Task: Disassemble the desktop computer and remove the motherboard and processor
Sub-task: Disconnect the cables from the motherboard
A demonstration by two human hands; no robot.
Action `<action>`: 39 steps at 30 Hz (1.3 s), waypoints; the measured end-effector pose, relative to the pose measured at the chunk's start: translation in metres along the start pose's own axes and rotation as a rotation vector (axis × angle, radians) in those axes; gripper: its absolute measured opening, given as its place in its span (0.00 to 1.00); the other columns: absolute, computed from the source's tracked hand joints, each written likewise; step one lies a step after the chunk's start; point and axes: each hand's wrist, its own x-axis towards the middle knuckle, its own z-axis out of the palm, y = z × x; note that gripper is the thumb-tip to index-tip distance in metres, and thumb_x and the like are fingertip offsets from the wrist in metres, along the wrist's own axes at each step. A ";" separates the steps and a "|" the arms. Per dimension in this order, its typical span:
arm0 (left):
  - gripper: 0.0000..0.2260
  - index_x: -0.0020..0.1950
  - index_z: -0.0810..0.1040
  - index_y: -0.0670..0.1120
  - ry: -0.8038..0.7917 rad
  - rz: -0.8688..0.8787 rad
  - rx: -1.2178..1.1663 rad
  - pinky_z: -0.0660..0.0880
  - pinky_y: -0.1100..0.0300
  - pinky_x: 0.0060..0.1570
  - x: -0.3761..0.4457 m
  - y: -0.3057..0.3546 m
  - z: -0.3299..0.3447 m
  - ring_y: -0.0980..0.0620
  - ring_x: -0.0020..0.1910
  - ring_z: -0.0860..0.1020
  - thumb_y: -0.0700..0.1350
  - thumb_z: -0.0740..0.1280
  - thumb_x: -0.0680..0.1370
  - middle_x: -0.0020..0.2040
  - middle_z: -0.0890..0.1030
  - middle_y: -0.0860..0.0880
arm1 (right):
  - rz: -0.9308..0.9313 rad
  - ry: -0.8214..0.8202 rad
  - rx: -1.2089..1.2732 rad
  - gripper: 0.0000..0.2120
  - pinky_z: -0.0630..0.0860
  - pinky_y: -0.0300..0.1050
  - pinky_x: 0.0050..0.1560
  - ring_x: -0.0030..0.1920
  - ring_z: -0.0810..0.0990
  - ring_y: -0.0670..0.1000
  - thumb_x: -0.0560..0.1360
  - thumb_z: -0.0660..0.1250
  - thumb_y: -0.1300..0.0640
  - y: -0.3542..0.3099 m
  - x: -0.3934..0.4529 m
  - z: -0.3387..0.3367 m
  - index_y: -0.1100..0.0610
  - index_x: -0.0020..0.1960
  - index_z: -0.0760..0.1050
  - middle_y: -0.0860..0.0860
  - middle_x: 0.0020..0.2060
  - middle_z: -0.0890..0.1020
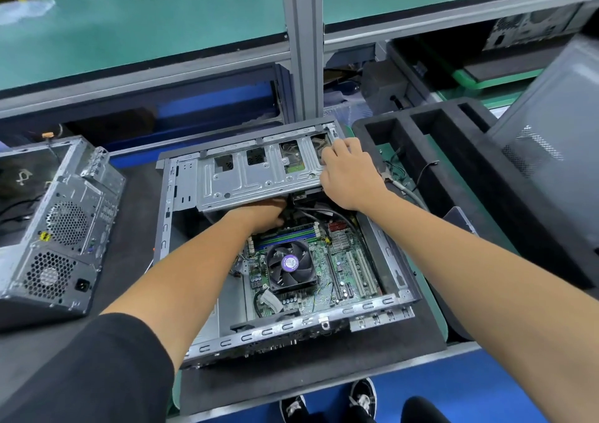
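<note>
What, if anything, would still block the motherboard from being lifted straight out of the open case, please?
The drive cage overhangs the far edge of the motherboard, and cables run from beneath the cage down to the board. The left hand reaches under the cage there; the right hand rests on the cage's right end. The cooler fan is still mounted.

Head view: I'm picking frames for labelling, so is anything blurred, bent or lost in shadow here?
Head view: the motherboard and fan are sharp; wide-angle bending curves the bench rails; the grey panel at right looks smeared; the left hand sits in shadow under the drive cage; the right hand is evenly lit.
</note>
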 end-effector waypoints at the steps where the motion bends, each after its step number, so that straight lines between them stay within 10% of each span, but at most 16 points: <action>1: 0.11 0.58 0.71 0.42 0.020 0.004 0.018 0.68 0.60 0.50 -0.001 0.002 0.000 0.48 0.50 0.74 0.47 0.63 0.80 0.56 0.76 0.45 | 0.002 -0.004 -0.001 0.15 0.67 0.51 0.47 0.62 0.65 0.59 0.79 0.55 0.54 0.000 0.000 0.000 0.61 0.61 0.70 0.58 0.60 0.71; 23: 0.16 0.64 0.71 0.43 0.030 -0.065 -0.066 0.67 0.59 0.41 -0.003 0.007 0.003 0.48 0.44 0.73 0.46 0.65 0.78 0.51 0.76 0.46 | -0.004 0.008 0.033 0.14 0.70 0.54 0.50 0.61 0.66 0.59 0.79 0.55 0.54 0.000 -0.002 -0.001 0.62 0.59 0.70 0.59 0.59 0.72; 39: 0.18 0.68 0.69 0.43 0.033 -0.065 -0.011 0.68 0.60 0.53 0.000 0.000 0.004 0.46 0.57 0.75 0.45 0.63 0.80 0.63 0.76 0.45 | 0.014 -0.017 0.029 0.15 0.71 0.54 0.51 0.62 0.65 0.59 0.79 0.54 0.54 -0.002 -0.002 -0.004 0.61 0.59 0.69 0.57 0.60 0.71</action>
